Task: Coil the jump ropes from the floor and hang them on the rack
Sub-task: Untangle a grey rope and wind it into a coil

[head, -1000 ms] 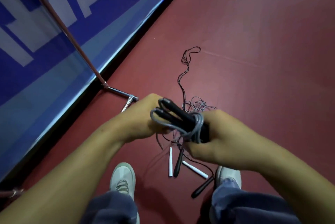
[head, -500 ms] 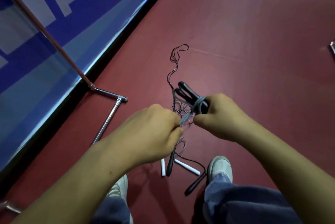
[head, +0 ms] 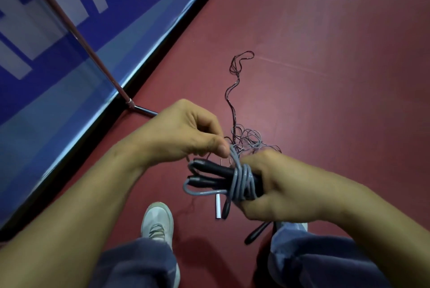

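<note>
Right hand (head: 274, 185) is clamping black handles (head: 214, 171), long axis pointing left; left hand (head: 186, 134) is pinching grey rope (head: 240, 178) just above its wraps.

Black plastic rope handles (head: 215, 169): right ends hidden in our right hand (head: 279, 190) | chrome rack pole (head: 76, 35): cut off far left

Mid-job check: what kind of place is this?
Most likely an indoor sports hall or gym. The floor is smooth dark-red sports surfacing, a blue banner with large white shapes lines its edge, and tangled jump ropes lie near a chrome rack pole; a grey jump rope is being coiled.
</note>
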